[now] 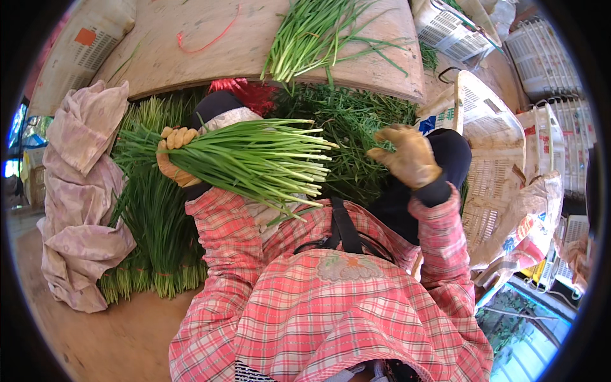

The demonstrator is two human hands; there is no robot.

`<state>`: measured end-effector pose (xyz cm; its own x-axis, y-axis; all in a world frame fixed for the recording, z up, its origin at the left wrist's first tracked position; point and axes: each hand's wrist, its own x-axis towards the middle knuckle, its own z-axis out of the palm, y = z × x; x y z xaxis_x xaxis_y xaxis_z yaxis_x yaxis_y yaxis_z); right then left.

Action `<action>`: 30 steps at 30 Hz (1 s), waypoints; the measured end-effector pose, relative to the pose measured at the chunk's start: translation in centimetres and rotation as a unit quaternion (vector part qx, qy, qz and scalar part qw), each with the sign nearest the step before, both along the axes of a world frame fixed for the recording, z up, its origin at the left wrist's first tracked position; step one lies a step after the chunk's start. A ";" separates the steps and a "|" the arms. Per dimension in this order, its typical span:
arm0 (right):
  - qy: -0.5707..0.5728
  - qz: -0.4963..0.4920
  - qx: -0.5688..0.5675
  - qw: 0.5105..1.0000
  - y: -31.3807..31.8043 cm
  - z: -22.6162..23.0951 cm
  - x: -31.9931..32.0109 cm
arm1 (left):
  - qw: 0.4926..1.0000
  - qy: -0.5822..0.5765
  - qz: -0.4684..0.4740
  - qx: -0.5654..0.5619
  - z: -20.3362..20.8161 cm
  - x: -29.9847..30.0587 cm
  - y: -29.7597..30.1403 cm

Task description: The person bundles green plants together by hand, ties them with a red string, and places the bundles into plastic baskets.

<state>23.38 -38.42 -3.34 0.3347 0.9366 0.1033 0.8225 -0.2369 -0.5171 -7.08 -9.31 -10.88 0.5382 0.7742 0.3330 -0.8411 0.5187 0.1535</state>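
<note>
My left hand point(175, 153), in a tan glove, is closed round the leafy part of a bunch of garlic chives point(267, 159). The bunch lies sideways above my lap, its pale cut stems pointing right. To the right, near my knee, my gloved right hand point(408, 156) is raised, thumb and fingers apart, with nothing in it. A gap separates it from the stem ends. Below and beyond the hands spreads a heap of loose green leaves point(347, 114). More chives point(315, 38) lie on the wooden board point(165, 54) in front of me.
Red ties point(238, 90) sit under the board's near edge, and a red strand point(210, 46) lies on it. At my left stand tied chive bundles point(159, 235) beside a draped pinkish cloth point(83, 184). White plastic crates point(490, 121) crowd the right side.
</note>
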 end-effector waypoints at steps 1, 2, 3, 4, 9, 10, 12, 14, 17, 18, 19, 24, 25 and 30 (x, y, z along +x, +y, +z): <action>-0.050 0.033 0.068 0.996 0.5 -1.0 -0.8 | 1.000 -0.013 0.000 0.009 -0.2 0.0 0.1; 0.021 0.040 0.123 0.991 1.7 -0.9 -2.1 | 1.000 0.002 0.017 -0.013 0.4 0.1 -0.3; 0.092 0.045 0.173 0.980 3.0 -0.6 -3.8 | 1.000 -0.012 0.007 -0.008 0.5 0.4 -0.5; 0.076 0.070 0.206 0.973 4.2 -1.0 -5.5 | 1.000 -0.023 -0.006 0.000 0.7 0.8 -0.7; -0.053 0.131 0.056 0.988 3.8 -3.2 -9.8 | 0.998 -0.057 0.004 0.016 3.3 0.5 0.0; -0.010 0.112 0.111 0.987 2.6 -3.2 -8.8 | 0.998 -0.048 0.012 0.027 4.2 0.4 -0.1; 0.053 0.047 0.201 0.977 0.1 -3.5 -6.5 | 0.995 -0.080 0.021 0.058 3.8 -0.5 0.8; 0.100 -0.046 0.153 0.982 -2.5 -3.4 -4.1 | 0.989 -0.084 0.072 0.094 3.2 -0.8 1.3; 0.032 -0.036 -0.032 0.998 -3.7 -0.2 -1.7 | 0.977 -0.182 0.060 0.094 3.6 1.6 1.5; 0.026 -0.009 0.055 0.998 -3.4 0.0 -1.6 | 0.968 -0.224 0.062 0.096 4.1 3.1 1.1; 0.018 0.018 0.143 0.989 -3.1 0.3 -1.7 | 0.971 -0.213 0.051 0.098 4.6 3.9 1.2; -0.014 0.064 0.143 0.988 2.8 3.0 -7.1 | 0.983 -0.164 -0.026 0.075 6.3 6.5 1.0; -0.049 0.045 0.040 0.997 3.1 2.0 -7.9 | 0.985 -0.152 -0.037 0.068 6.1 6.8 1.3; -0.057 0.039 0.070 0.995 -0.6 -0.1 -7.9 | 0.984 -0.094 -0.060 0.139 6.0 5.8 0.2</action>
